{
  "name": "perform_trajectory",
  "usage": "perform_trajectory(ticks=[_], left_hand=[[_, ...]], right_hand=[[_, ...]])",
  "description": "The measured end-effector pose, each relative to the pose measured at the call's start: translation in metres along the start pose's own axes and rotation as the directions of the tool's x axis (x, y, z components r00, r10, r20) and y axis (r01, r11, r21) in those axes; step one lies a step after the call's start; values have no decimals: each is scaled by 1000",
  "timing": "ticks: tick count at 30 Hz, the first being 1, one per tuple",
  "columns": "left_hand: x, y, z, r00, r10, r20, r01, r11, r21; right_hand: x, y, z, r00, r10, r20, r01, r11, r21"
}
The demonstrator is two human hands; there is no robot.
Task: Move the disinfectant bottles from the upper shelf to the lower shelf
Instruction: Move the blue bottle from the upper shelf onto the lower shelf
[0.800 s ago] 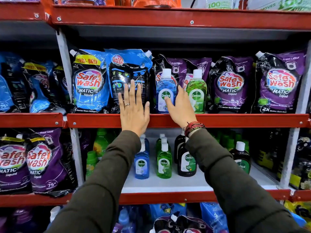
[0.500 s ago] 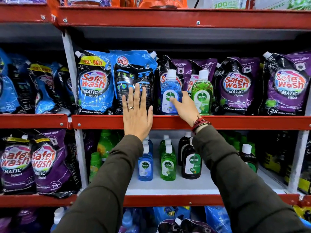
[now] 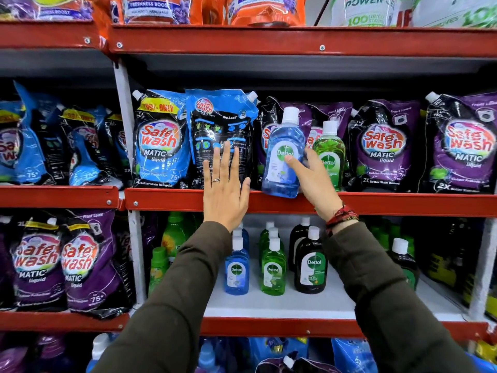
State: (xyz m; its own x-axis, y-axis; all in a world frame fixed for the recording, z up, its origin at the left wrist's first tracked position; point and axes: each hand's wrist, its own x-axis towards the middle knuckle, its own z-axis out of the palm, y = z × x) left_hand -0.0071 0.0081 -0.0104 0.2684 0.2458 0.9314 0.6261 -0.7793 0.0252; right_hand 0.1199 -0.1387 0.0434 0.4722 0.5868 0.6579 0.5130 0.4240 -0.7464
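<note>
A blue Dettol bottle (image 3: pixel 282 154) with a white cap is tilted forward over the red edge of the upper shelf (image 3: pixel 166 200), and my right hand (image 3: pixel 312 176) grips its right side. Beside it a green Dettol bottle (image 3: pixel 329 149) stands upright on that shelf, partly behind my right hand. My left hand (image 3: pixel 224 184) lies flat and open against a blue Safe Wash pouch (image 3: pixel 220 135), holding nothing. On the lower shelf (image 3: pixel 295 305) stand a blue Dettol bottle (image 3: pixel 236 270), a green one (image 3: pixel 273 270) and a dark one (image 3: pixel 310 265), with more behind each.
Blue and purple Safe Wash pouches (image 3: pixel 384 146) fill the upper shelf behind and beside the bottles. More purple pouches (image 3: pixel 78 262) sit lower left. Another dark bottle (image 3: pixel 402 257) stands at the lower right. White uprights (image 3: pixel 126 130) divide the bays.
My right hand closed on the blue bottle and tipped it forward off the upper shelf's edge. The left hand stayed flat on the pouch. The view moved closer.
</note>
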Motion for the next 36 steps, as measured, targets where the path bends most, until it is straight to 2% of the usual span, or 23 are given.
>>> perform_trajectory(ticks=[5,12,17,22,29,32,36], left_hand=[[-25,-2,-8,1000,-14,-28,12,997,-76],[-89,2,-8,1000,-18,-14,16,990,-137],[-145,-5,4,992,-100,73,112,978,-175],[-204,-21,27,964,-153,216,187,972,-145],[-268,-42,63,850,-214,481,240,971,7],[-283,-48,70,827,-246,505,272,962,23],[-289,-52,73,836,-224,501,245,969,24]], right_hand=[[-31,26,5,998,52,21,-54,987,153],[-97,80,21,991,100,86,-114,978,177],[-130,122,36,963,221,156,-247,954,172],[-147,156,54,933,300,198,-320,944,78],[-146,189,88,898,375,229,-388,921,12],[-142,199,99,878,405,254,-411,911,-31],[-135,207,108,873,414,257,-417,908,-47]])
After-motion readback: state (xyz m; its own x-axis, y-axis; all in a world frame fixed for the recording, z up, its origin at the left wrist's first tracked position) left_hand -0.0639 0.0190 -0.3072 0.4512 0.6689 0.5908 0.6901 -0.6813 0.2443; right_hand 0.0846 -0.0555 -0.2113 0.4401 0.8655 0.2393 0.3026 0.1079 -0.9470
